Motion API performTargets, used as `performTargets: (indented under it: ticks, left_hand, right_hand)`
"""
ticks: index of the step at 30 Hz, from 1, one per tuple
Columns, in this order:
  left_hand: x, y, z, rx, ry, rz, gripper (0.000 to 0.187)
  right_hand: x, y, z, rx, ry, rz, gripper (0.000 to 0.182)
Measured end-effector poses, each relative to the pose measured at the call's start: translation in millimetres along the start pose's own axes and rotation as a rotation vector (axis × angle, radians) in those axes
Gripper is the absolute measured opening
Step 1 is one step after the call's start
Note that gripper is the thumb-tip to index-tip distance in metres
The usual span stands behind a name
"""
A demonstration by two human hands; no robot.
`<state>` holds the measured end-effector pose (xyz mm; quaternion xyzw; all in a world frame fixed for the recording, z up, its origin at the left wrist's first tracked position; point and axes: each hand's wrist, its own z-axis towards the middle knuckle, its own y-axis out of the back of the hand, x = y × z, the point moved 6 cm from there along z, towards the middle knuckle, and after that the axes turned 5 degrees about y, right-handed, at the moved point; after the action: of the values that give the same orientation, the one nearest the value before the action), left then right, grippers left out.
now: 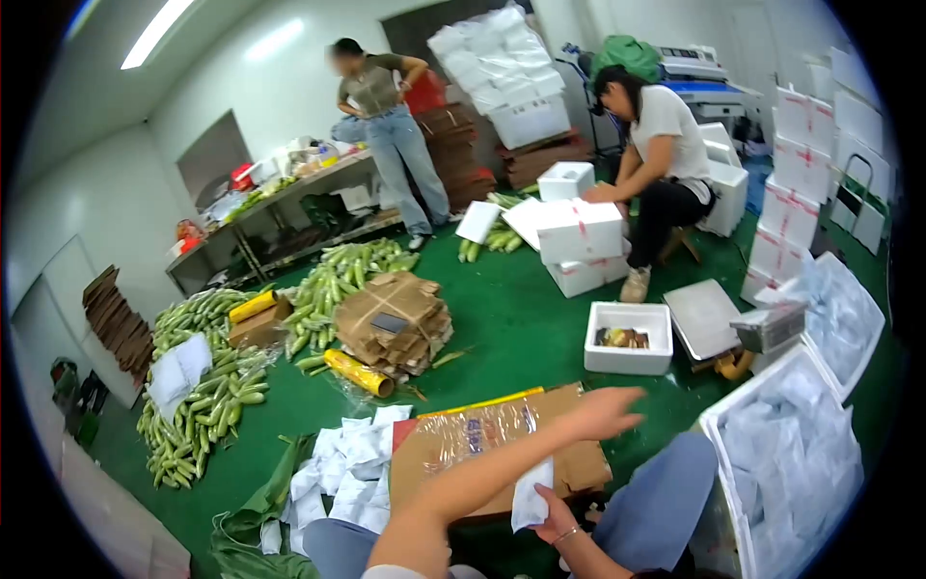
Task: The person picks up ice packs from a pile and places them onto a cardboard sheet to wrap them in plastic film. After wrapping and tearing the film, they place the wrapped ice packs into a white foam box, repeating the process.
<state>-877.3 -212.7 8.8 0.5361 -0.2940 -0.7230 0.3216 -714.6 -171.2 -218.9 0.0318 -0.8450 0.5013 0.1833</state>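
Head-cam view of a packing room w/ green floor (521,338). The person's left hand (608,410) is reaching fwd over a flattened cardboard sheet (482,439) wrapped in crinkly clear plastic, fingers spread wide, holding nothing. The right hand (558,516), low near the lap, is pinching a small white pouch (532,497), soft and pillow-like, between thumb and fingers. More pouches are lying in a loose pile (347,463) on the floor at left, and a white foam crate (801,434) of them is sitting at right.

To do this well, I'd judge: keep a light pinch on the pouch so it isn't squashed, and steady the slippery plastic w/ the flat free palm.

Beyond, an open foam box (632,343), heaps of green corn (207,396), and 2 other people working.
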Motion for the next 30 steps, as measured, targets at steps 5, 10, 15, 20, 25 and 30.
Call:
performTargets:
  ticks: [5,10,15,20,25,30]
  left_hand:
    - [170,116,-256,-0.038,0.937,0.464,0.051]
    - [245,104,-450,-0.017,1.461,0.361,0.055]
    - [236,52,-476,-0.215,1.553,0.173,0.062]
    - [209,31,-437,-0.202,1.556,0.396,0.064]
    - [227,17,-432,-0.115,1.414,0.356,0.038]
    - [231,10,-423,-0.391,1.306,-0.418,0.022]
  right_hand:
    - [5,-17,0,-0.057,0.009,-0.061,0.045]
    - [43,-49,8,-0.208,0.309,-0.709,0.064]
    - [76,-94,73,0.008,0.614,-1.142,0.095]
    - [63,-149,133,-0.087,0.656,-1.904,0.102]
    - [20,-147,174,0.118,0.810,-2.195,0.100]
    - [5,-118,139,0.286,0.878,-2.236,0.099]
